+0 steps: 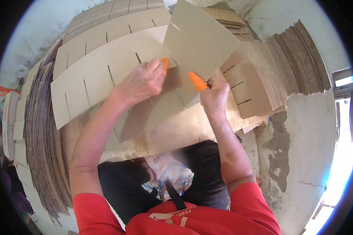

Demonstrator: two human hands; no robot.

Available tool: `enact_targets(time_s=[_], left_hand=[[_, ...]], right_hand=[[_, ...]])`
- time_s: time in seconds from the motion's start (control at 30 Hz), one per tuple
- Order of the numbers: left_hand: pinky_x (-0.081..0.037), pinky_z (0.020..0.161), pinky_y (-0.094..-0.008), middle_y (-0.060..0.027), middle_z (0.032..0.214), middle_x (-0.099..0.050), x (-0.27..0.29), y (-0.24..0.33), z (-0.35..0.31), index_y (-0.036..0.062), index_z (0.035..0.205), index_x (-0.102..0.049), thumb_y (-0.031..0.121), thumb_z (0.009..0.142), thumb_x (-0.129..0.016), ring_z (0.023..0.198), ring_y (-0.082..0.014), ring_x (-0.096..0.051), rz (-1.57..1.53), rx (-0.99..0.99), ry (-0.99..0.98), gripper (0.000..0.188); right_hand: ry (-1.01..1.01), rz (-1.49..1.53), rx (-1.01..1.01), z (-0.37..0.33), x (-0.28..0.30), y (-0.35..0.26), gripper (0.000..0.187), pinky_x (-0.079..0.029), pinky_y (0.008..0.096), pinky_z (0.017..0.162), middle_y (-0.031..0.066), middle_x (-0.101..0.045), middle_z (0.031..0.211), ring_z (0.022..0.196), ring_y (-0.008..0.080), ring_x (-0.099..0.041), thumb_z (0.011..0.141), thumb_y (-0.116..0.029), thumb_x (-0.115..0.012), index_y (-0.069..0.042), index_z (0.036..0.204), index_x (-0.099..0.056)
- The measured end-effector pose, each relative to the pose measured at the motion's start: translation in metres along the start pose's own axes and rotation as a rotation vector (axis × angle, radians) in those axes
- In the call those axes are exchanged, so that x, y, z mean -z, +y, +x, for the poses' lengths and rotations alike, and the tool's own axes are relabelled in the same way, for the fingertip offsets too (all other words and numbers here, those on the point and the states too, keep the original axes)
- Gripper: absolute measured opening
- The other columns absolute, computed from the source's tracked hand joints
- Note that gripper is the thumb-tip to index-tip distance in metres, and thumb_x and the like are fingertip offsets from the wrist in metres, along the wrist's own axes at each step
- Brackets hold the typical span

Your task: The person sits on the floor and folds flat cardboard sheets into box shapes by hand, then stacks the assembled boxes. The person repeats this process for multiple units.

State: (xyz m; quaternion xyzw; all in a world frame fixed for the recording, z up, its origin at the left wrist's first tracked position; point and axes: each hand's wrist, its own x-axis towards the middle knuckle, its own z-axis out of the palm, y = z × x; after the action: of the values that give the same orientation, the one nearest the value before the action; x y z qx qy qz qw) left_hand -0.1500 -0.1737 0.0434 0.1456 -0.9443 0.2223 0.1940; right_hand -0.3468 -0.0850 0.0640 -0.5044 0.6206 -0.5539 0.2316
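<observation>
My left hand (143, 79) is closed in a pinch at the lower edge of a long slotted cardboard strip (94, 78), close to the strip's right end. An orange finger cover shows on one of its fingers. With my right hand (216, 94) I grip the right edge of a tilted cardboard panel (200, 37), its orange-covered thumb lying across the face. The panel meets the strip near my left fingertips; how they join there is hidden. Beneath both hands, another slotted cardboard sheet (145, 115) lies partly shaded.
A pale wooden board (164, 133) lies over my lap side. Stacked cardboard pieces (47, 156) stand at the left, with a tall stack (294, 58) at the right. More slotted strips (117, 33) lie behind. A peeling wall (302, 137) and bright window (343, 141) bound the right side.
</observation>
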Motion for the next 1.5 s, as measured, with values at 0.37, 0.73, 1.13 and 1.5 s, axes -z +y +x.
enact_targets(time_s=[0.37, 0.73, 1.13, 1.5], left_hand=[[-0.051, 0.074, -0.0373, -0.0133, 0.093, -0.062, 0.028, 0.035, 0.028, -0.0041, 0.09, -0.064, 0.029, 0.075, -0.074, 0.083, -0.0282, -0.057, -0.409, 0.355, 0.34, 0.038], [-0.046, 0.083, -0.0364, -0.0113, 0.099, -0.066, -0.076, -0.098, 0.008, 0.0004, 0.096, -0.063, 0.01, 0.088, -0.058, 0.097, -0.0252, -0.055, 0.161, 0.546, -0.171, 0.013], [-0.055, 0.073, -0.0323, -0.0076, 0.089, -0.061, -0.042, -0.085, 0.013, 0.0, 0.088, -0.065, 0.003, 0.073, -0.064, 0.087, -0.0225, -0.056, 0.066, 0.4, 0.234, 0.016], [-0.054, 0.066, -0.0303, -0.0087, 0.083, -0.057, -0.017, -0.06, 0.02, -0.0005, 0.08, -0.063, 0.002, 0.065, -0.064, 0.087, -0.0226, -0.055, 0.164, 0.274, 0.225, 0.015]], right_hand=[[0.057, -0.148, 0.004, -0.001, 0.003, 0.02, 0.013, -0.033, 0.0241, 0.039, 0.0029, -0.058, 0.059, 0.044, 0.006, -0.045, 0.077, 0.013, -0.062, 0.005, 0.086, -0.068], [-0.021, -0.193, -0.018, -0.006, -0.002, 0.036, 0.032, -0.032, 0.0233, 0.04, 0.0021, -0.059, 0.063, 0.048, 0.0045, -0.044, 0.072, 0.02, -0.049, 0.005, 0.092, -0.068], [-0.016, -0.331, 0.089, -0.008, -0.005, 0.036, 0.016, -0.036, 0.0261, 0.04, 0.0049, -0.059, 0.063, 0.047, 0.0064, -0.044, 0.08, 0.015, -0.06, 0.005, 0.091, -0.066], [-0.02, -0.446, 0.288, -0.008, -0.007, 0.022, 0.023, -0.043, 0.0435, 0.047, 0.0223, -0.056, 0.06, 0.055, 0.0393, -0.057, 0.087, -0.018, -0.071, 0.002, 0.083, -0.06]])
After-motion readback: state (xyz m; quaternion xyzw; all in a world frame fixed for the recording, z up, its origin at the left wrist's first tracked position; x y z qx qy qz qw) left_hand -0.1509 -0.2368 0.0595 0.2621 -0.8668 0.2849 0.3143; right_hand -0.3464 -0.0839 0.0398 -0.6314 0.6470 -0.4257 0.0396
